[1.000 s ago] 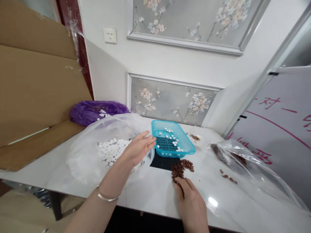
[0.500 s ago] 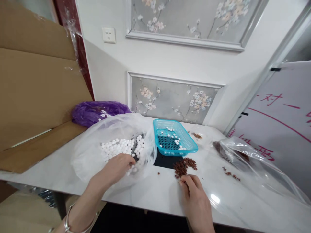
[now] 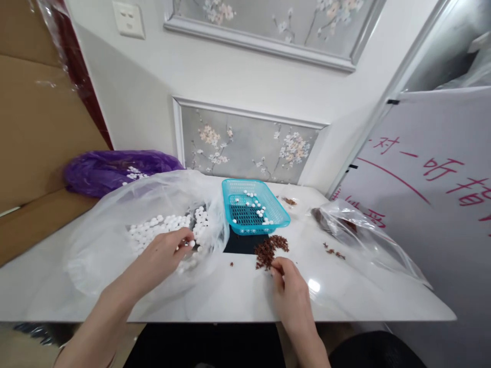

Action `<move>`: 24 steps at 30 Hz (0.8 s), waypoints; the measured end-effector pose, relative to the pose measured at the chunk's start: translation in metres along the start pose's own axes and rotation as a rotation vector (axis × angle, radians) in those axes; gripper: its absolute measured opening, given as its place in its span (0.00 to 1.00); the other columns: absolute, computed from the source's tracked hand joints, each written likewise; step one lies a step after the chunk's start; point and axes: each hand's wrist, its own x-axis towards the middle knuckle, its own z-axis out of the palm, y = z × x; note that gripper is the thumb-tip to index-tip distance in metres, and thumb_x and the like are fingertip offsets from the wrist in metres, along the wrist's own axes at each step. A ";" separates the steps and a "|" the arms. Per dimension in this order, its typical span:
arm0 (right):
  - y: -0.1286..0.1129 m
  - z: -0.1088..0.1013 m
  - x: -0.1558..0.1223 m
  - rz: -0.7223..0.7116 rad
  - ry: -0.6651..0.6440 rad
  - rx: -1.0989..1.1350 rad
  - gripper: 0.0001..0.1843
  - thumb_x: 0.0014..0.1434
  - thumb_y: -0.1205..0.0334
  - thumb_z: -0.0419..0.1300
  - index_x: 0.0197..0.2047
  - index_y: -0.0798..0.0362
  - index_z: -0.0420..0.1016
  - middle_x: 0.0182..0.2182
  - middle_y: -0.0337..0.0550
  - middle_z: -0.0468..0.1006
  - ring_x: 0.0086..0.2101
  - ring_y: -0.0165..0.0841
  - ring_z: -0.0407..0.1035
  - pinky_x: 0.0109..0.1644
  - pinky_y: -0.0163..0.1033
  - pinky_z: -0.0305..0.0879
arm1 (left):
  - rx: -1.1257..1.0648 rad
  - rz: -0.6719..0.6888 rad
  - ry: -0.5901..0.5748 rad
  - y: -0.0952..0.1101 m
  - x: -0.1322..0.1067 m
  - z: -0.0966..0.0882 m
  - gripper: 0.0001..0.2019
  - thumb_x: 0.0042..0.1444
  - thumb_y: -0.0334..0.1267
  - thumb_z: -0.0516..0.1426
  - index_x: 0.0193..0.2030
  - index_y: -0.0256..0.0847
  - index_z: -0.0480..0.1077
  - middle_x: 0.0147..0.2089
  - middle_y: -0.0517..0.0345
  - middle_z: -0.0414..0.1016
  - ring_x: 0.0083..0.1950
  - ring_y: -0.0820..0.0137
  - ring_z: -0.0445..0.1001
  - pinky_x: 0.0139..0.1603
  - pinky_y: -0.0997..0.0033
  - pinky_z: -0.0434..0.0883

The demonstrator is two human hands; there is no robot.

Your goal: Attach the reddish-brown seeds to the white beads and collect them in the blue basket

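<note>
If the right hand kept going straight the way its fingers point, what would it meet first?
The right hand points up the table; its fingertips already sit at the near edge of the brown pile. Beyond that, probably the blue basket, though depth is unclear.

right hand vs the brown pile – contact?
Touching. The head view shows the right hand with its fingertips pressed into the near edge of the brown pile on the white table, no gap visible.

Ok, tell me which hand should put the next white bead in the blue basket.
Left, probably: the left hand is already in the clear bag on the white beads; the right hand is at the brown pile.
</note>
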 end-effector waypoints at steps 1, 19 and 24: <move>0.001 0.000 0.001 -0.013 0.005 0.008 0.11 0.60 0.67 0.46 0.39 0.53 0.69 0.35 0.46 0.75 0.34 0.36 0.72 0.38 0.40 0.68 | -0.046 0.001 0.030 0.004 -0.001 0.000 0.06 0.56 0.40 0.51 0.37 0.44 0.68 0.30 0.60 0.73 0.31 0.66 0.70 0.33 0.70 0.61; -0.061 0.032 0.052 -0.426 -0.372 -0.234 0.18 0.63 0.64 0.53 0.55 0.54 0.69 0.58 0.49 0.68 0.57 0.40 0.61 0.56 0.46 0.60 | -0.789 0.040 -0.059 0.052 -0.037 0.056 0.08 0.59 0.45 0.52 0.38 0.45 0.67 0.30 0.63 0.69 0.34 0.72 0.69 0.37 0.75 0.66; -0.053 0.039 0.049 -0.346 -0.353 -0.284 0.16 0.63 0.62 0.53 0.51 0.58 0.71 0.53 0.57 0.72 0.53 0.44 0.66 0.54 0.50 0.60 | -0.822 -0.010 -0.105 0.057 -0.044 0.062 0.09 0.58 0.46 0.53 0.37 0.44 0.68 0.29 0.62 0.68 0.33 0.71 0.69 0.37 0.75 0.66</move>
